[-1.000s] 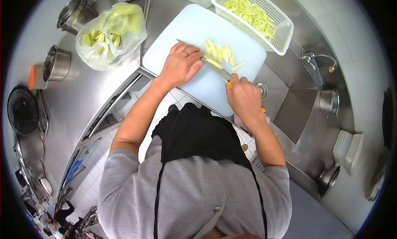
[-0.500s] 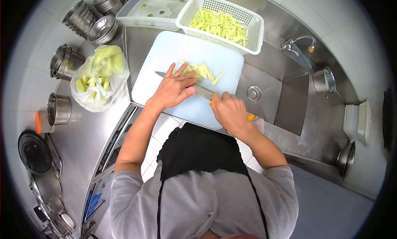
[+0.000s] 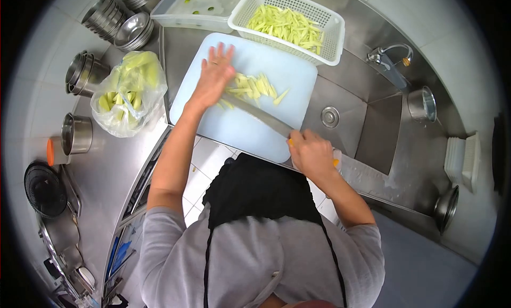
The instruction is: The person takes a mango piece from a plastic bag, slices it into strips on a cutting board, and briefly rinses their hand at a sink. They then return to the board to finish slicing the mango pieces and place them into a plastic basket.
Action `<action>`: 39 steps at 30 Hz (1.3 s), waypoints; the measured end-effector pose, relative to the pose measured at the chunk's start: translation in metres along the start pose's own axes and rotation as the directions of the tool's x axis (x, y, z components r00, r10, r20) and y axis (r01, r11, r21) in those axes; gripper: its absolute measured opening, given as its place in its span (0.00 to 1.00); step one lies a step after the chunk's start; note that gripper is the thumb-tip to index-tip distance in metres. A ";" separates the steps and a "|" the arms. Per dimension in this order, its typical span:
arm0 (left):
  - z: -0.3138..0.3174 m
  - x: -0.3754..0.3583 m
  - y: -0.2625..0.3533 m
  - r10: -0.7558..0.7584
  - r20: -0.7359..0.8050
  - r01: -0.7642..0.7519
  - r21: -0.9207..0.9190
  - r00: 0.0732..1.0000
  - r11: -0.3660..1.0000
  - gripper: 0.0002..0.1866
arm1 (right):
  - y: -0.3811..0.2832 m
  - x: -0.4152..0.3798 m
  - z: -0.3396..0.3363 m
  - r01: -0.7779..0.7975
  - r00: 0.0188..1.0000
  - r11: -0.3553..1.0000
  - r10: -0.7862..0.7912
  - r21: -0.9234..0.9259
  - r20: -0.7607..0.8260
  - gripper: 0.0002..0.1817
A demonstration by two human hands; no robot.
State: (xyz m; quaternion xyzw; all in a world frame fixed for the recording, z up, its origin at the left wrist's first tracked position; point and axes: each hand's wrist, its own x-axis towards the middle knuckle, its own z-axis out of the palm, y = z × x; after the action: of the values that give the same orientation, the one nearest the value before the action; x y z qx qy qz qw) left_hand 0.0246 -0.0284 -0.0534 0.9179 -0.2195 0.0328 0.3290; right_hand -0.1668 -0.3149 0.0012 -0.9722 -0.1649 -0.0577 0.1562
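Note:
A pale blue cutting board (image 3: 250,124) lies across the steel counter edge by the sink. Yellow-green vegetable strips (image 3: 254,87) lie in a loose pile on it. My left hand (image 3: 214,75) is spread flat, fingers apart, over the left end of the pile. My right hand (image 3: 312,153) grips the orange handle of a long knife (image 3: 259,115), whose blade lies across the board and runs under the strips towards my left hand.
A white basket (image 3: 319,18) of cut strips stands behind the board, a clear tray (image 3: 175,12) beside it. A plastic bag (image 3: 128,92) of vegetable pieces lies left. Steel bowls (image 3: 114,20) and pots (image 3: 75,133) line the left counter. The sink (image 3: 351,116) and tap (image 3: 388,58) are right.
My left hand has lifted off the knife blade and moved up and left over the strips with fingers spread. The knife has slid back towards me. The camera view shifted slightly.

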 end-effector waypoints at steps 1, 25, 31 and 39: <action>0.004 -0.004 -0.009 -0.090 -0.141 0.077 -0.096 0.986 0.992 0.41 | 0.000 -0.002 -0.004 -0.055 0.998 0.998 0.054 0.040 0.022 0.08; 0.115 -0.013 0.058 -0.335 -0.429 0.174 -0.372 0.839 0.912 0.26 | -0.018 0.019 0.051 -0.410 0.905 0.819 0.311 0.400 0.290 0.16; 0.117 -0.018 0.050 -0.414 -0.538 0.111 -0.506 0.735 0.855 0.24 | -0.010 0.032 0.090 -0.581 0.807 0.187 0.264 0.792 0.529 0.27; 0.102 0.004 0.062 -0.393 -0.539 0.013 -0.578 0.745 0.816 0.22 | -0.008 0.045 0.055 -0.555 0.821 0.184 0.274 0.811 0.500 0.22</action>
State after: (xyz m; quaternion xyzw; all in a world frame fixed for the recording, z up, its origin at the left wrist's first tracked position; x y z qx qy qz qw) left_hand -0.0070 -0.1352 -0.0956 0.7391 0.0110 0.2407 0.6291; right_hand -0.1241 -0.2763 -0.0414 -0.7003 0.0877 0.2122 0.6759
